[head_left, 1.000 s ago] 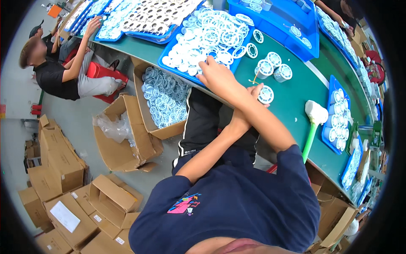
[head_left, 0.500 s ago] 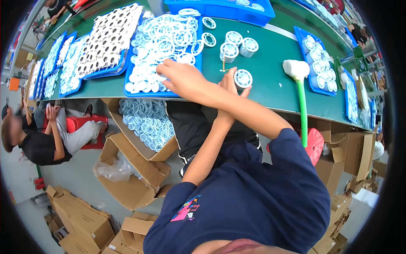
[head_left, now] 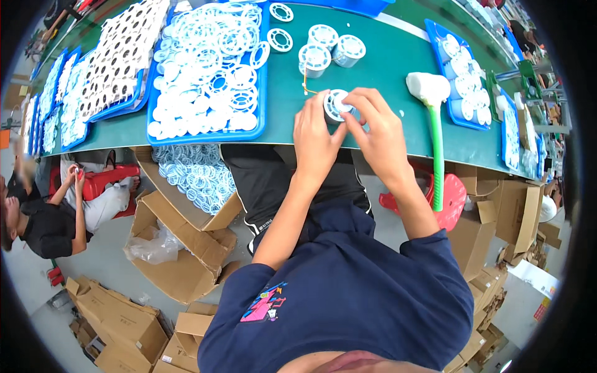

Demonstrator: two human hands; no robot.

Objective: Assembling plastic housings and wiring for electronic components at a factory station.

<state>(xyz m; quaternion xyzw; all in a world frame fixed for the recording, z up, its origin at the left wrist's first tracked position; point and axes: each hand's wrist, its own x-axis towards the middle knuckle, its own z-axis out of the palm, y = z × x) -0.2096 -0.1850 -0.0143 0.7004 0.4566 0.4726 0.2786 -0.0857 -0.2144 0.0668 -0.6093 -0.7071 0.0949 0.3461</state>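
Observation:
My left hand (head_left: 315, 132) is wrapped round the side of a short white cylinder (head_left: 336, 102) with a slotted ring face, held upright at the table's near edge. Bent over its top is my right hand (head_left: 380, 129); thumb and fingertips pinch a small white disc, mostly hidden, against the centre of that face. Just beyond, a cylinder with an orange wire (head_left: 315, 57) stands beside two similar ones, a rear cylinder (head_left: 323, 36) and a right-hand cylinder (head_left: 349, 48). Left of my hands lies a blue tray (head_left: 263, 118) heaped with white rings and small discs.
A white-headed mallet (head_left: 429, 90) with a green handle overhangs the table edge at right, before a blue tray of cylinders (head_left: 460, 87). Two loose rings (head_left: 280, 40) lie by the ring tray. Below are a carton of rings (head_left: 193, 177) and a red stool (head_left: 451, 202). Someone sits at left.
My right hand has come back from the ring tray, uncrossing from my left arm, to the top of the held cylinder. My left hand still holds that cylinder. The view has shifted right.

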